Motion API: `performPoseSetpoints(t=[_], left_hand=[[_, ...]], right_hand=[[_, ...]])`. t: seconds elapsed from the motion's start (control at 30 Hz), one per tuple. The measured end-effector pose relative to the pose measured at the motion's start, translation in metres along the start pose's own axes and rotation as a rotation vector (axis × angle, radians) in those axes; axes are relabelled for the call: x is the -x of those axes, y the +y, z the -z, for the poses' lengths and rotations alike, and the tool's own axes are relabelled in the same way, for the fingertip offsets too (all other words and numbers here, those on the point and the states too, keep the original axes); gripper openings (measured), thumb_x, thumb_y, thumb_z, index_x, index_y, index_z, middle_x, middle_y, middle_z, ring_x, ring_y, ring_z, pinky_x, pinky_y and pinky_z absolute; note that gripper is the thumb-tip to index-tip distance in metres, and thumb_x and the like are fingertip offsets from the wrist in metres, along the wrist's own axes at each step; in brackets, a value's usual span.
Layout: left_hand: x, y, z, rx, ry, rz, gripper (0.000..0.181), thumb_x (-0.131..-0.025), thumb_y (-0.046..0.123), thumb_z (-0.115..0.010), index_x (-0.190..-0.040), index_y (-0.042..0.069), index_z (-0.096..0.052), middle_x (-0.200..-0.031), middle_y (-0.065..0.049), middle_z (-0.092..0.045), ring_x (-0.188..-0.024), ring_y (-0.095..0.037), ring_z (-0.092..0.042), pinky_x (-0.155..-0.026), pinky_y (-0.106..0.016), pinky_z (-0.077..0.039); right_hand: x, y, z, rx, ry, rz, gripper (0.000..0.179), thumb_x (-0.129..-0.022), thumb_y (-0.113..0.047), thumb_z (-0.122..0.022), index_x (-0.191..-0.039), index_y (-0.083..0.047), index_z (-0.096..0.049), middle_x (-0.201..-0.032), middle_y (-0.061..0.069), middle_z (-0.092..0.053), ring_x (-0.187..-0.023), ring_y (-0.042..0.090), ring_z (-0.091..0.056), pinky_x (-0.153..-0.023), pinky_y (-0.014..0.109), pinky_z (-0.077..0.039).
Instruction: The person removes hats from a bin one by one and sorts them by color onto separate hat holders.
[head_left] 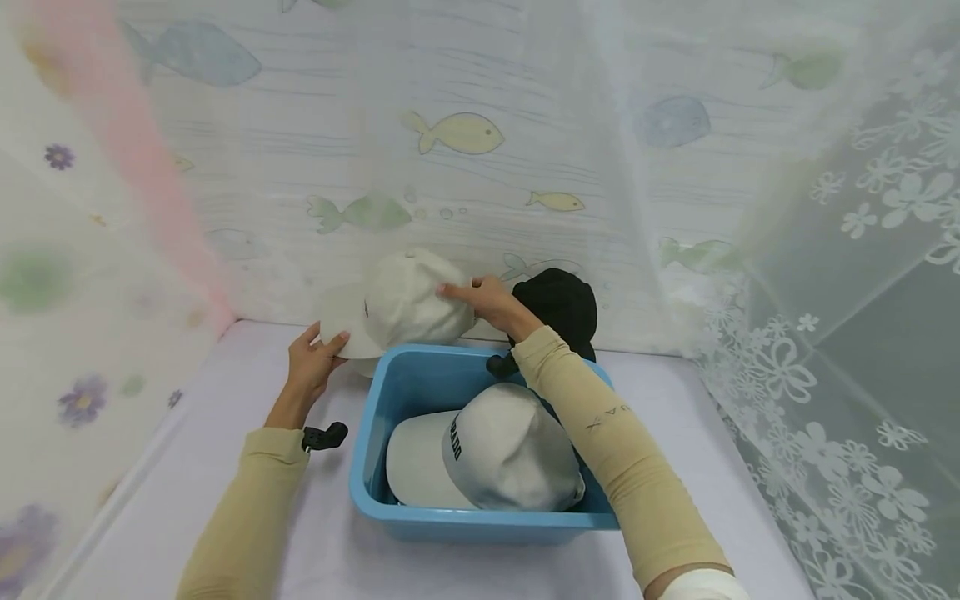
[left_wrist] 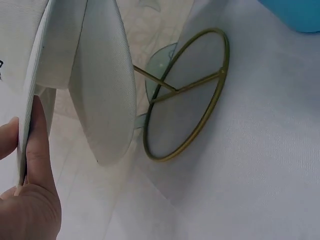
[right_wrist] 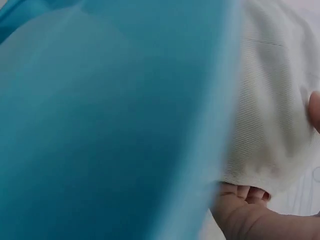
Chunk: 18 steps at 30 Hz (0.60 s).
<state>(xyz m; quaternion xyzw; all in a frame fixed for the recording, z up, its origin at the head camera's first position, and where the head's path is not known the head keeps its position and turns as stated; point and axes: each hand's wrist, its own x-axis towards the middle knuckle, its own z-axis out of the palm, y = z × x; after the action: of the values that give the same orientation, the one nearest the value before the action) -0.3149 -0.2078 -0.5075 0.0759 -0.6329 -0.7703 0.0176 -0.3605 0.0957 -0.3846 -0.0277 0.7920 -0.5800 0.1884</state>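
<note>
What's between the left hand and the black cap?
In the head view, the held white cap lies between: the left hand pinches its brim, and the right hand, holding its crown, comes next before the black cap.

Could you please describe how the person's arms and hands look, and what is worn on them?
The left hand and right hand are bare. The left sleeve looks plain tan; the right sleeve, also tan, bears small dark markings. A black device sits at the left wrist, another at the right. White fabric shows past the right sleeve.
</note>
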Motion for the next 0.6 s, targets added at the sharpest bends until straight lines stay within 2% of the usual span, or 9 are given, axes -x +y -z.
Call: performPoseSetpoints(t=[0.07, 0.13, 0.23, 0.3, 0.43, 0.6], left_hand=[[0.000, 0.002, 0.001, -0.021, 0.000, 0.006, 0.068, -0.102, 0.012, -0.062, -0.159, -0.001, -0.028, -0.148, -0.029, -0.044, -0.089, 0.005, -0.066, -0.081, -0.017, -0.057], [0.001, 0.004, 0.001, -0.014, 0.001, 0.035, 0.067, -0.103, 0.013, -0.061, -0.159, -0.002, -0.027, -0.144, -0.026, -0.047, -0.087, 0.004, -0.066, -0.080, -0.015, -0.057], [0.002, 0.005, 0.000, 0.041, 0.012, 0.112, 0.068, -0.103, 0.017, -0.061, -0.159, -0.001, -0.026, -0.130, -0.012, -0.053, -0.085, 0.003, -0.066, -0.076, -0.014, -0.057], [0.004, 0.005, -0.001, 0.065, 0.026, 0.154, 0.070, -0.103, 0.019, -0.061, -0.159, -0.001, -0.026, -0.126, -0.006, -0.052, -0.085, 0.002, -0.065, -0.075, -0.013, -0.056], [0.009, -0.001, -0.008, 0.046, 0.063, 0.173, 0.068, -0.103, 0.022, -0.061, -0.158, 0.000, -0.029, -0.141, -0.016, -0.048, -0.096, -0.004, -0.066, -0.078, -0.014, -0.057], [0.011, -0.013, -0.014, -0.009, 0.083, 0.127, 0.064, -0.104, 0.024, -0.060, -0.157, 0.000, -0.033, -0.155, -0.023, -0.042, -0.125, -0.024, -0.060, -0.080, -0.016, -0.057]], right_hand=[[-0.002, -0.004, -0.002, -0.039, 0.005, 0.008, 0.093, -0.092, -0.035, -0.075, -0.158, 0.005, -0.023, -0.163, 0.020, -0.025, -0.145, 0.032, -0.037, -0.118, 0.045, -0.038], [-0.003, -0.007, -0.004, -0.065, 0.008, 0.016, 0.086, -0.092, -0.033, -0.076, -0.154, 0.005, -0.031, -0.159, 0.020, -0.032, -0.141, 0.033, -0.041, -0.116, 0.045, -0.040], [-0.002, -0.010, -0.006, -0.090, 0.015, 0.026, 0.071, -0.092, -0.030, -0.076, -0.143, 0.006, -0.044, -0.144, 0.020, -0.046, -0.122, 0.030, -0.053, -0.109, 0.043, -0.045], [-0.001, -0.011, -0.007, -0.084, 0.026, 0.023, 0.068, -0.092, -0.030, -0.076, -0.141, 0.006, -0.046, -0.139, 0.020, -0.049, -0.113, 0.027, -0.055, -0.106, 0.042, -0.047], [0.000, -0.011, -0.007, -0.060, 0.032, 0.013, 0.073, -0.092, -0.030, -0.076, -0.144, 0.006, -0.040, -0.140, 0.021, -0.047, -0.112, 0.028, -0.053, -0.108, 0.043, -0.046], [0.000, -0.009, -0.006, 0.000, 0.021, -0.004, 0.092, -0.091, -0.032, -0.077, -0.154, 0.007, -0.024, -0.154, 0.024, -0.033, -0.132, 0.034, -0.044, -0.115, 0.045, -0.040]])
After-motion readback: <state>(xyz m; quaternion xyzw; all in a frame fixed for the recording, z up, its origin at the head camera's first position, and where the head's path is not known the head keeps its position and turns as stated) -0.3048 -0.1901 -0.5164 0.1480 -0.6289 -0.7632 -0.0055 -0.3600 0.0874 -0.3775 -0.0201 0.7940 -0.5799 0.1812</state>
